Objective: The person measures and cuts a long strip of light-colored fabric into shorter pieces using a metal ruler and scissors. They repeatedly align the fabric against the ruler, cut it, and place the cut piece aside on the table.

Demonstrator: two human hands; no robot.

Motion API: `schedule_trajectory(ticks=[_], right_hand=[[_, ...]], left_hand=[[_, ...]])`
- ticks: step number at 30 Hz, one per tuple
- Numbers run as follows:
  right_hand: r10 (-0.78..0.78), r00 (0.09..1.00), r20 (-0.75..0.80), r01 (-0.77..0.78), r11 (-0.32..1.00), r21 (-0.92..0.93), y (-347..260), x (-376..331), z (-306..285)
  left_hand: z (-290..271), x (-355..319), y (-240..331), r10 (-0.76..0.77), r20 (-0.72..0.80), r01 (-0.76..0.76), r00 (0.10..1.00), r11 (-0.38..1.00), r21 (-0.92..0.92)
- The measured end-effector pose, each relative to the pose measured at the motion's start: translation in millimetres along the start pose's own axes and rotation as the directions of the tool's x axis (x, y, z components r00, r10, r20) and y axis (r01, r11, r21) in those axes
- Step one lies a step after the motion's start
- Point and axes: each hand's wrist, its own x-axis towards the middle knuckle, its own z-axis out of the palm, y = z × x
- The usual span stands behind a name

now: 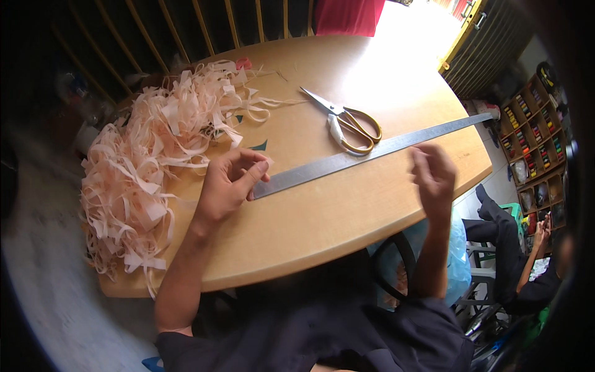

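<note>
On table (322, 217): 1 ruler (365, 154), 1 scissors (347, 122), 2 hands, strip pile (149, 161).

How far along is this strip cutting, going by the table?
Done: a large pile of pale strips lies on the table. In hand: the left hand touches the end of the metal ruler; the right hand hovers; scissors lie idle. No uncut material shows.

This looks like a small sewing or craft workshop. A round wooden table (322, 217) carries a heap of pale pink fabric strips (149, 161) on the left, with scissors (347, 121) and a long steel ruler (372, 152) farther right. At the far right, wall shelves (533, 136) hold rows of coloured thread spools, and another person (527, 260) sits nearby.
</note>
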Motion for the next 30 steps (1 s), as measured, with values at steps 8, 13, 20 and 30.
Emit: schedule_trajectory(ticks=[8, 13, 20, 30], right_hand=[[-0.325, 0.542, 0.775, 0.357, 0.924, 0.139, -56.4, 41.7, 141.8], [-0.391, 0.483, 0.783, 0.322, 0.911, 0.257, -46.6, 42.2, 131.3], [-0.127, 0.564, 0.816, 0.072, 0.992, 0.105, -43.7, 56.9, 102.1], [0.082, 0.727, 0.681, -0.072, 0.996, -0.043, -27.1, 86.4, 97.7]], left_hand=[[2.9, -2.9, -0.6, 0.024, 0.024, -0.027, 0.999, 0.995, 0.101], [9.7, -6.4, 3.2, -0.015, -0.027, 0.017, 1.0, 0.995, 0.095], [6.8, -15.7, 11.9, -0.173, 0.001, 0.171, 0.985, 0.973, 0.156], [-60.2, -13.9, 43.6, -0.234, -0.051, 0.24, 0.971, 0.941, 0.241]])
